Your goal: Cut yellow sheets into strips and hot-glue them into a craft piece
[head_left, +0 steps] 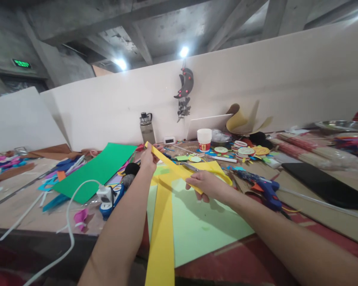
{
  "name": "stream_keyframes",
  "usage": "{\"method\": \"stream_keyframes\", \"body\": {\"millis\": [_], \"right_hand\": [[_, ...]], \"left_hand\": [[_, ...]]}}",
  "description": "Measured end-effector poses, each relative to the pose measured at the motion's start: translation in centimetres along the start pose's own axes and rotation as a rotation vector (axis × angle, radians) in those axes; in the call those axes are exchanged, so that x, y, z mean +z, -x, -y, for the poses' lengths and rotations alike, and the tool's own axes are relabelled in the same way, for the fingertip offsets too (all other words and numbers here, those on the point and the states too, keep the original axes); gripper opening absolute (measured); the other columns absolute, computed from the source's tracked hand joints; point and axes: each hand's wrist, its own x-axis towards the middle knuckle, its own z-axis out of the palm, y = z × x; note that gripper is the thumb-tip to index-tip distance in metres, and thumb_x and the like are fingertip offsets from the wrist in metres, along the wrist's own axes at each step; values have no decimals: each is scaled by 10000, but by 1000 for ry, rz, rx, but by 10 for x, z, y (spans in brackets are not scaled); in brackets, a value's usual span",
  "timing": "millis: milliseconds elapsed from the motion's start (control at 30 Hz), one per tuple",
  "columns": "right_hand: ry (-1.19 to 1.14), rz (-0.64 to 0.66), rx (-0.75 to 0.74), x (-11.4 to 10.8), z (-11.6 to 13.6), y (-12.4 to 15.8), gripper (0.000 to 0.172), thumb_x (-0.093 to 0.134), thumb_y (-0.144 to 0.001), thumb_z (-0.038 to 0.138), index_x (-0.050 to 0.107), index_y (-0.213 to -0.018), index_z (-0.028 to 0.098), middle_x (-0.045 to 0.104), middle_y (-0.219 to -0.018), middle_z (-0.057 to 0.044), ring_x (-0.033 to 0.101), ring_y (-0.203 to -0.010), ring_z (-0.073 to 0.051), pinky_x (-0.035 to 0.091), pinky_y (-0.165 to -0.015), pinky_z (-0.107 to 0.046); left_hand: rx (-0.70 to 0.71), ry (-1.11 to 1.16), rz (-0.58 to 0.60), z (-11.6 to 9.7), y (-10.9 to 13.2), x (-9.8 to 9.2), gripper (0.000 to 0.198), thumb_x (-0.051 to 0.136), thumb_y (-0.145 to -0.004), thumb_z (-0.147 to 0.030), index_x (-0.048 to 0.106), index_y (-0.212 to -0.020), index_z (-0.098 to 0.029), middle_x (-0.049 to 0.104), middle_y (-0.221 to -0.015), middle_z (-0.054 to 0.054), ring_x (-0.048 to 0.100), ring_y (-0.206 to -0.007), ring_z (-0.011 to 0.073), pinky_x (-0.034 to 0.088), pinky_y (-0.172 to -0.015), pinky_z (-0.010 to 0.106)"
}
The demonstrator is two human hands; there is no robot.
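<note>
A narrow yellow strip [173, 167], which looks like felt or foam sheet, stretches slantwise between my two hands. My left hand [149, 159] pinches its far upper end. The lower end is gripped by the closed fingers of my right hand [208, 185]. Just behind the right hand shows the metal blade of scissors [189, 166]; their handle cannot be made out clearly. Below the hands, a longer yellow band [161, 234] runs over the table's front edge, beside a pale green sheet [209, 226]. More yellow material [216, 168] curls behind my right hand.
Left are a green sheet [100, 171], a power strip [112, 200] and a white cable [70, 222]. Right lie a blue glue gun [268, 190] and a black slab [325, 184]. Behind stand a bottle [147, 129] and paper cup [204, 139], with a white panel [113, 103] beyond.
</note>
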Motion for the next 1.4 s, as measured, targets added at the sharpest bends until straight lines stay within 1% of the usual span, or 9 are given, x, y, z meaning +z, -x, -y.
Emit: {"method": "stream_keyframes", "body": {"millis": [167,367,467,533,633,733,867,1033,1400], "right_hand": [[-96,-45,5,2,-1,0,316,439,-862,414,608,-785,158,573,-443,25,445,-293,-57,264,-328,-158],[-211,-35,-208,-4,-9,-1,585,249,-893,569,627,-945,126,634,-613,-42,568,-443,-120,454,-453,-231],[32,-317,-432,-8,-17,-10,355,456,-859,382,585,-1119,179,658,-953,-88,639,-790,-179,525,-687,-311],[252,-459,-636,-9,-21,-14,481,566,-780,207,513,-1256,250,556,-1230,-93,539,-1107,-223,461,-915,-397],[497,-486,-880,-8,-22,-17,695,570,-739,62,404,-1371,299,405,-1412,-77,330,-1325,-231,316,-1066,-463],[603,-444,-1007,-7,-21,-18,582,522,-766,28,525,-1283,294,443,-1404,-61,295,-1356,-228,316,-1070,-481],[547,-357,-1000,-6,-19,-18,347,469,-843,102,686,-1063,258,646,-1175,-62,524,-1188,-204,402,-1021,-427],[358,-323,-859,-5,-12,-8,366,461,-796,79,710,-1000,253,706,-1046,-51,636,-1007,-191,480,-914,-385],[52,-375,-561,-3,-13,-7,298,519,-842,420,726,-928,224,724,-948,-24,638,-908,-225,467,-862,-360]], "left_hand": [[-63,-198,332,9,16,10,264,489,-882,-335,642,-900,-121,711,-805,117,672,-665,153,444,-436,174],[-82,-134,209,5,14,11,152,509,-860,-179,626,-824,-90,684,-730,119,660,-633,132,309,-329,115],[-142,-129,179,4,12,10,144,522,-852,-167,623,-797,-80,666,-692,116,651,-603,124,267,-304,107],[-181,-155,215,8,14,11,142,529,-844,-159,626,-786,-73,662,-683,119,640,-569,118,250,-297,109],[-204,-210,281,21,20,17,127,559,-821,-148,629,-750,-69,637,-627,88,566,-443,79,253,-301,123],[-229,-276,359,35,28,22,129,588,-800,-168,624,-709,-83,584,-544,35,483,-362,57,271,-312,143],[-265,-338,405,41,39,28,144,549,-825,-193,638,-772,-93,619,-585,51,547,-420,100,387,-387,186],[-254,-93,413,35,48,35,177,459,-885,-208,600,-863,-103,669,-760,106,639,-608,149,518,-604,280],[-219,86,380,40,60,47,112,465,-890,-205,533,-847,-127,407,-574,-36,330,-398,27,258,-383,146]]}}
